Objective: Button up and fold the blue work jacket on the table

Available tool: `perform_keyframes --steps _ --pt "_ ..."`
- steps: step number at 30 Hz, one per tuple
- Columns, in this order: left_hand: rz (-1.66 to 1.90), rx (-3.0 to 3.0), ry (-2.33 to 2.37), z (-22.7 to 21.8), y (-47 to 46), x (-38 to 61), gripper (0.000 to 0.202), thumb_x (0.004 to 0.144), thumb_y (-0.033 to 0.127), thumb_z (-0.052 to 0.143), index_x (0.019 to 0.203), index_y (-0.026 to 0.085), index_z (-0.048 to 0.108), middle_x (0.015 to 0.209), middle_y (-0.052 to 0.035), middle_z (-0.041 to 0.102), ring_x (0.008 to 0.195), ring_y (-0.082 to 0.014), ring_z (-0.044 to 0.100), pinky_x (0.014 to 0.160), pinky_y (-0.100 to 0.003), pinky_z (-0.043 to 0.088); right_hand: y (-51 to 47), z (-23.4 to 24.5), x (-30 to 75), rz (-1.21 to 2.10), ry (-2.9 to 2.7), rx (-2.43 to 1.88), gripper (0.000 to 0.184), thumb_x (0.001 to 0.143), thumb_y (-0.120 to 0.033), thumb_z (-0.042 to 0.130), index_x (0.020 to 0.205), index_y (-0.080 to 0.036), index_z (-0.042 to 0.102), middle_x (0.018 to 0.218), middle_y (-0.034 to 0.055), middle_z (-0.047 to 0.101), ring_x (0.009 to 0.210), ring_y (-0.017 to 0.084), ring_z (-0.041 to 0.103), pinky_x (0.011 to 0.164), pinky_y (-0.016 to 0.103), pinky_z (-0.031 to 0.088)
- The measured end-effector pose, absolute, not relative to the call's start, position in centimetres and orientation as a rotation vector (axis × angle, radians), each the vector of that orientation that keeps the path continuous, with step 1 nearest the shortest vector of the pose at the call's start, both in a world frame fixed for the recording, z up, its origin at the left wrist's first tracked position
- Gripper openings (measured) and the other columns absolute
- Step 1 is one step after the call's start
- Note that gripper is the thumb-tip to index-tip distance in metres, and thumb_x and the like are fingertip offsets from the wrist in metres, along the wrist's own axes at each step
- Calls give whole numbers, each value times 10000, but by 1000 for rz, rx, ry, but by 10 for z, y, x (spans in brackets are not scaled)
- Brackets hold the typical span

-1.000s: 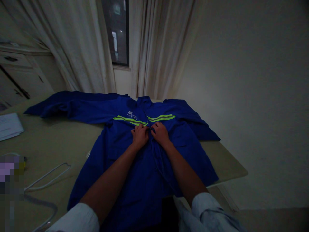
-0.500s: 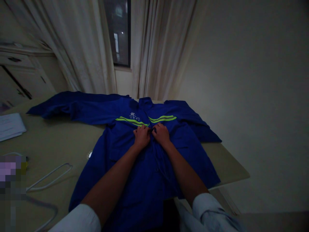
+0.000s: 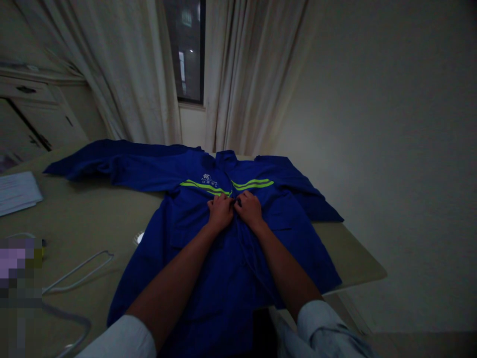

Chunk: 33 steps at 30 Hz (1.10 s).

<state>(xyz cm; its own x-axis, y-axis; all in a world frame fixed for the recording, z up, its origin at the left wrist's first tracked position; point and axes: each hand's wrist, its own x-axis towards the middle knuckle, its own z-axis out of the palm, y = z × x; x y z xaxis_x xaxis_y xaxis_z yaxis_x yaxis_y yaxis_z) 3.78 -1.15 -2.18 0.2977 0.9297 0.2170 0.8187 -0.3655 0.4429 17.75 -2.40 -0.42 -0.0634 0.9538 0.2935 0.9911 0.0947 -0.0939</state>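
Note:
A blue work jacket lies front up across the table, its collar at the far side and both sleeves spread out. Yellow-green striped bands cross its chest, with a white logo above the left one. My left hand and my right hand meet at the front opening, just below the bands. The fingers of each are closed on the jacket's front edges, the fingertips almost touching. What exactly lies between the fingertips, cloth or a fastener, is too dark and small to make out.
On the left of the table lie folded papers and a white wire hanger. A small white round object peeks out beside the jacket. Behind are curtains, a window and a cabinet; a wall stands right.
My hands stay at the same spot on the front opening, with the fingertips slightly closer together. The whole view has shifted a little; the jacket lies as before.

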Motion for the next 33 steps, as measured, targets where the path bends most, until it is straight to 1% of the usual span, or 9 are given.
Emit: perform_keyframes --steps 4,9,15,20,24,28,33 --pt "633 2328 1608 -23 -12 38 327 1025 309 462 1223 302 722 1259 -107 636 1225 -305 511 967 -458 382 -24 -4 178 -182 -2100 -1943 206 1000 -271 573 1103 -184 729 1153 111 683 1095 243 623 920 343 453" --pt "618 2335 1625 -23 -13 38 327 1028 313 452 1208 298 725 1270 -108 639 1222 -305 512 972 -462 385 -22 -5 178 -173 -2114 -1963 200 1003 -271 571 1105 -193 723 1165 110 682 1094 242 627 908 345 459" --pt "637 2346 1633 -25 -15 39 321 1015 304 468 1210 282 721 1274 -124 633 1225 -320 514 993 -480 384 -21 -3 177 -180 -2147 -2008 189 987 -243 569 1100 -167 700 1168 130 677 1094 254 620 925 356 455" --pt "587 2359 1665 -26 -15 39 325 1022 334 461 1230 278 704 1287 -126 621 1234 -330 505 999 -491 381 -22 -5 181 -142 -2123 -1964 196 978 -267 576 1102 -181 701 1164 109 686 1073 244 631 904 341 461" --pt "542 2363 1642 -23 -13 37 328 1025 289 440 1210 301 710 1268 -114 624 1225 -319 507 986 -479 381 -24 -5 182 -181 -2095 -1950 198 986 -296 582 1093 -187 709 1149 104 689 1066 245 637 900 345 456" --pt "564 2377 1610 -21 -12 36 339 1032 274 428 1199 299 723 1256 -111 626 1219 -310 508 966 -472 380 -26 -4 179 -261 -2083 -2000 219 1013 -325 560 1076 -177 710 1150 122 686 1066 252 636 900 358 447" --pt "566 2406 1586 -22 -11 36 335 1018 244 454 1210 292 724 1253 -116 623 1212 -306 505 962 -466 372 -26 -2 176 -318 -2140 -2025 219 1026 -294 529 1102 -172 694 1174 122 677 1069 248 636 887 357 445"
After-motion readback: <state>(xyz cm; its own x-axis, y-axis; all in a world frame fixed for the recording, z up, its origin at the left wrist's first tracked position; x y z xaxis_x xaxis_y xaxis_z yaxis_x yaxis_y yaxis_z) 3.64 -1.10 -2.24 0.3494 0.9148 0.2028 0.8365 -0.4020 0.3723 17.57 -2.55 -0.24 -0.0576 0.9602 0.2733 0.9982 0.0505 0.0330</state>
